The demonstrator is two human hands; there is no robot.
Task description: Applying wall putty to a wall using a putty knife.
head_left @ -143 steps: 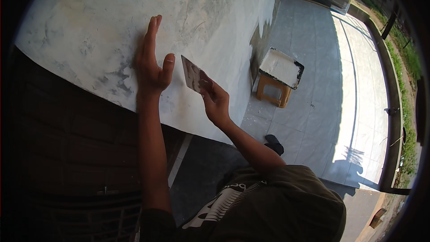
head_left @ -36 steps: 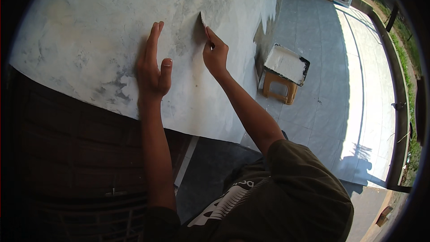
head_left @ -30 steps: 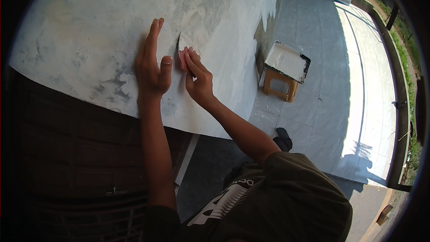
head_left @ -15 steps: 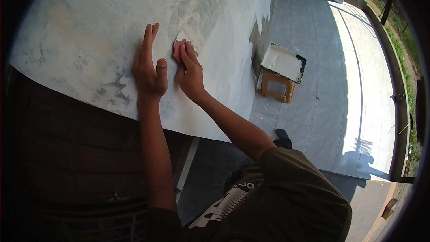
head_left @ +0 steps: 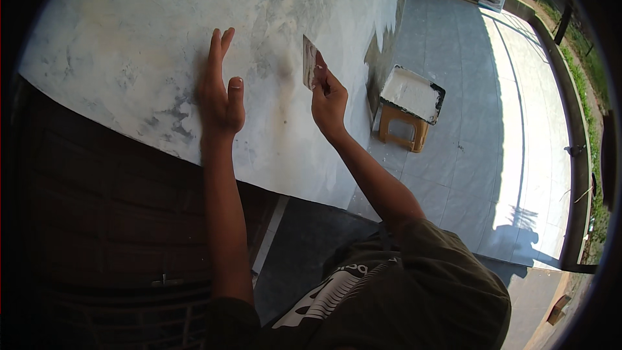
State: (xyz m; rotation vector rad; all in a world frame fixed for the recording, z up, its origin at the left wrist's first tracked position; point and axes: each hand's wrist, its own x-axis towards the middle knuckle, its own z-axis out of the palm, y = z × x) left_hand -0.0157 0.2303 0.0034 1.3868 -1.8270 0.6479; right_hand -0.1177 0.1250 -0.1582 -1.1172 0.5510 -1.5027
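Observation:
My right hand (head_left: 330, 105) grips a putty knife (head_left: 310, 63) with a thin flat blade and a reddish handle mostly hidden in the fingers. The blade is tilted and seems lifted off the wall (head_left: 272, 136), which is patched with white and grey filler. To its left, my left hand (head_left: 220, 100) rests along the wall surface, fingers stretched and thumb apart, holding nothing. Off to the right, a black-rimmed tray (head_left: 411, 94) smeared with white paste sits on a small tan plastic stool (head_left: 400, 131).
A dark panelled door (head_left: 116, 201) with a metal handle lies at lower left. Grey floor tiles (head_left: 453, 123) stretch right toward a sunlit strip and a low edging (head_left: 578, 207) with grass beyond. Bare grey wall (head_left: 376, 58) shows past the filler's ragged edge.
My right hand has swung right with the putty knife, away from the wall patch where the blade was pressed. The left hand has stayed in nearly the same place.

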